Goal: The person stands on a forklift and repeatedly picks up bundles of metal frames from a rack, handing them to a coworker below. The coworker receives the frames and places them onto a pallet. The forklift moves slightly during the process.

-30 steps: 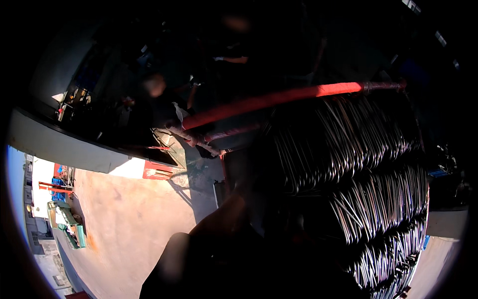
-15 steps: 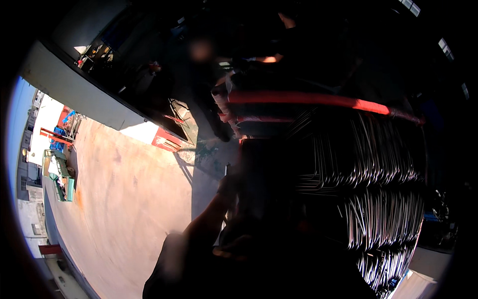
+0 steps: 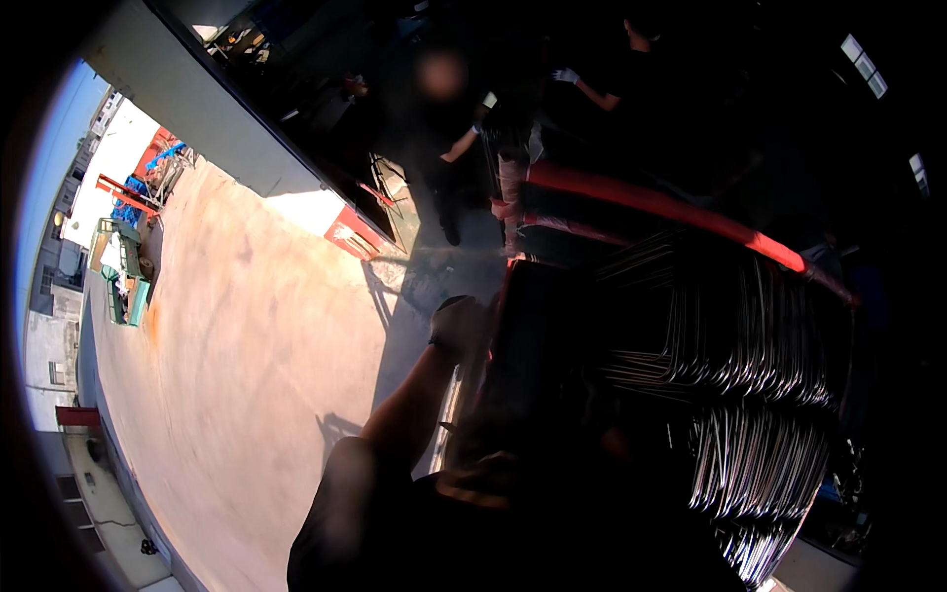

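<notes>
My left hand (image 3: 460, 321), apparently in a dark glove, is at the left edge of a dark rack (image 3: 501, 311). The forearm reaches up to it from the lower edge. Shadow hides the fingers, so their grip does not show. Many thin, shiny bent metal rods (image 3: 755, 459) hang in tiers on the rack's right side. Across its far end runs a red wrapped bar (image 3: 681, 208), joined to a wrapped post (image 3: 510, 187). My right hand is lost in deep shadow; only a faint reddish patch shows there.
A co-worker (image 3: 449, 138) stands beyond the rack's far left corner. Another person's gloved hand (image 3: 566, 75) is farther back. Sunlit concrete ground (image 3: 256, 375) spreads to the left, with a green cart (image 3: 123, 271) at its far side. A pale wall beam (image 3: 207, 118) crosses the upper left.
The view has shifted, so the rack and red bar sit farther right and tilt more. My left hand appears higher in the picture. The far person's arm has moved away from the co-worker.
</notes>
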Demonstrator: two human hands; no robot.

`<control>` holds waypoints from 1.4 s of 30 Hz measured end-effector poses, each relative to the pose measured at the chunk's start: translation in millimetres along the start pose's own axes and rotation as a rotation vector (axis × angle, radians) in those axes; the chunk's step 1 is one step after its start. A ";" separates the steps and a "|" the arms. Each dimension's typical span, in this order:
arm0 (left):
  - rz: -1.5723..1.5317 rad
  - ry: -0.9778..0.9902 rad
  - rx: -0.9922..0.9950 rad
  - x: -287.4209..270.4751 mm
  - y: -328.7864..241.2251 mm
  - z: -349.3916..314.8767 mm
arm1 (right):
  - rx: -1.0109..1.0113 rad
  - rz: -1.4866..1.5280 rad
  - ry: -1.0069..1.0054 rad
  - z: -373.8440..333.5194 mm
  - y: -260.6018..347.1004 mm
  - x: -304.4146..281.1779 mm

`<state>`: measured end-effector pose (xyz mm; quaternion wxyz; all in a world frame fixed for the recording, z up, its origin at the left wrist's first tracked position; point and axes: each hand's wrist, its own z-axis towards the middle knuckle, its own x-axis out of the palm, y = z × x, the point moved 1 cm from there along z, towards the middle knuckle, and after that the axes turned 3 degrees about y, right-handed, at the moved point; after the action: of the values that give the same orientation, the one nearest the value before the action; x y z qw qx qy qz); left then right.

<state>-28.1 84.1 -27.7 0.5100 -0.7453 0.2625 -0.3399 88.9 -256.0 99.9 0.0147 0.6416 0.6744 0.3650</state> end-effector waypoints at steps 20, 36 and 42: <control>-0.616 -0.336 -0.094 -32.9 -67.5 56.1 | 0.002 -0.250 -0.002 3.1 -18.0 32.0; -0.296 -0.257 0.134 -88.6 -92.3 85.2 | -0.506 -1.262 0.362 107.3 31.3 122.0; 0.514 -0.393 0.410 -72.9 -130.2 49.0 | -1.289 -1.733 0.504 206.2 83.4 270.4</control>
<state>-30.4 211.0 64.8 0.7576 -0.5887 0.2646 -0.0971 213.2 71.2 112.7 0.4586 -0.2678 0.5624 0.6338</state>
